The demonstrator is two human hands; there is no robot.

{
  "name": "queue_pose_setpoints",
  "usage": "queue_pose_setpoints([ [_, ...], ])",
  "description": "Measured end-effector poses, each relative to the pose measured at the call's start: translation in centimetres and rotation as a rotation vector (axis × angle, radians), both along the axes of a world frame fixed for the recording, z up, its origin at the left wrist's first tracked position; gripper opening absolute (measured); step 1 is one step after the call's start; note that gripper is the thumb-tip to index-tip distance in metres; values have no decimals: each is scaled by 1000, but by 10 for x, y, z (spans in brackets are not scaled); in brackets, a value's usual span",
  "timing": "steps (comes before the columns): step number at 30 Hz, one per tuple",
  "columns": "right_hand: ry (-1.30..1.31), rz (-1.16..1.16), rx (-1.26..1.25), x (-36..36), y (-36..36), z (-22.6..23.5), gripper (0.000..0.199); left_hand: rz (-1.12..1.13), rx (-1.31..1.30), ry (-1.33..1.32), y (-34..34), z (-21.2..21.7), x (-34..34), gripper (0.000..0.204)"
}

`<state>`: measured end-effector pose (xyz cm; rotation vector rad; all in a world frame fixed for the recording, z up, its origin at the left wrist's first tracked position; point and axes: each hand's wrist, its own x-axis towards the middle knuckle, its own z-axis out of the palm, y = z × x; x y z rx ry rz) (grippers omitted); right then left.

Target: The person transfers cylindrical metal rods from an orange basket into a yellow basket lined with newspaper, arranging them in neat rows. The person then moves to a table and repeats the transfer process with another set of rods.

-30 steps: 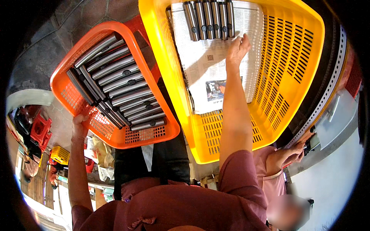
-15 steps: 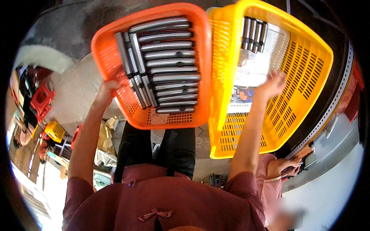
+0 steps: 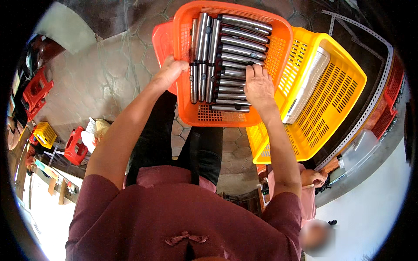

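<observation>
Your left hand (image 3: 169, 74) curls over the left rim of the orange basket (image 3: 278, 52), fingers clamped on it. Your right hand (image 3: 257, 85) lies flat, fingers spread, on the steel rods (image 3: 230, 48) inside. A yellow basket (image 3: 335, 95) sits just beside it, to the right.

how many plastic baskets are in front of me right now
3, perhaps more hidden. An orange basket of metal rods under both hands, a second orange one peeking out behind its left side, and a yellow basket to its right.
</observation>
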<state>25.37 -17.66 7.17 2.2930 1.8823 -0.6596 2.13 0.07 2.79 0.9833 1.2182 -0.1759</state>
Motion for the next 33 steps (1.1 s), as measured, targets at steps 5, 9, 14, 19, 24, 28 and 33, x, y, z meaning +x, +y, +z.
queue_pose_setpoints([
  [5,-25,51,-101,10,3,-13,37,35,25,-23,2,28,14,23],
  [9,149,-83,79,1,5,-10,29,30,-26,-68,-2,4,0,26],
  [14,857,-891,191,-40,48,2,18,68,-5,-141,-6,2,0,26],
  [19,613,-877,332,-88,110,-32,25,42,6,-115,-4,-6,2,31],
  [24,299,-865,280,-123,128,-28,65,10,0,-66,2,3,5,34],
  [28,308,-845,357,-116,131,-31,42,64,21,-164,-2,9,11,27],
  [33,488,-893,319,-102,120,-19,34,24,-3,-114,-4,-15,-3,22],
])
